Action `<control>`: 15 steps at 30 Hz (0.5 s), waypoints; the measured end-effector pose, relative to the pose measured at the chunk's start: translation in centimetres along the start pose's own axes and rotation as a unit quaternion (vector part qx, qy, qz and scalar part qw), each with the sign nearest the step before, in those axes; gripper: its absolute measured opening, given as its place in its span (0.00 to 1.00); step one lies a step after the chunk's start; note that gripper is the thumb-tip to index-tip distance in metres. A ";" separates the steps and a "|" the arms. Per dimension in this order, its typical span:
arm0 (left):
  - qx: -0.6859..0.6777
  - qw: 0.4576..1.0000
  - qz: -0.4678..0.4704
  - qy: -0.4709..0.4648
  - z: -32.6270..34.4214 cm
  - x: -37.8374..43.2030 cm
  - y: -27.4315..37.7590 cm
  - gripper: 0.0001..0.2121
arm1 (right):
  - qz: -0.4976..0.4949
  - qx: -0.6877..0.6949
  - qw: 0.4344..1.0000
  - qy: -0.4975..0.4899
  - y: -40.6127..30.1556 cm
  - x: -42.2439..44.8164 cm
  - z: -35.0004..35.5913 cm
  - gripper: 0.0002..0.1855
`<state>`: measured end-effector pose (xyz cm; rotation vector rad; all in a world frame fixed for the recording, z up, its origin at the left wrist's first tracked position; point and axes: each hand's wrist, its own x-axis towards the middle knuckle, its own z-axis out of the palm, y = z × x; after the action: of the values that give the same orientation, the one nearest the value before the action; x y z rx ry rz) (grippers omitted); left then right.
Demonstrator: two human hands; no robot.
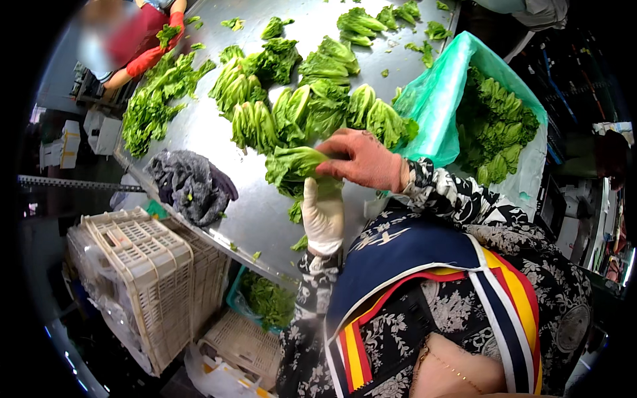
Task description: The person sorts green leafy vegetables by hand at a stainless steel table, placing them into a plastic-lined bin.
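Over the near part of the metal table, a head of green leafy lettuce [297,163] is held between my two hands, its leafy end to the left. My left hand [323,216], in a white glove, supports it from below with the thumb up; its other fingers are partly hidden. From the right, my right hand [366,158] in a pinkish-red glove grips the pale stem end with thumb and fingers. Just beyond lie rows of lettuce heads [254,124]. Right of my hands, a green plastic bag [433,119] lines a container holding stacked lettuce [507,119].
A grey cloth [191,184] lies on the table [259,209] at its left edge. Across the table, a person with red gloves [144,59] holds greens beside a leafy pile [154,104]. Below stand white plastic crates [139,248] and a teal bin [236,288] of leaves.
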<state>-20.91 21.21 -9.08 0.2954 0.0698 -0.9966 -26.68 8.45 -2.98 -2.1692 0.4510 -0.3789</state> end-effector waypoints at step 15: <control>-0.113 0.985 0.071 0.114 -3.4 2.2 1.9 0.11 | 0.238 0.192 0.943 0.130 2.9 1.5 7.2 0.15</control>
<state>-17.86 21.29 -12.36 0.2019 0.3627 -0.8020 -22.85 11.15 -9.37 -1.5729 0.9433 -0.4396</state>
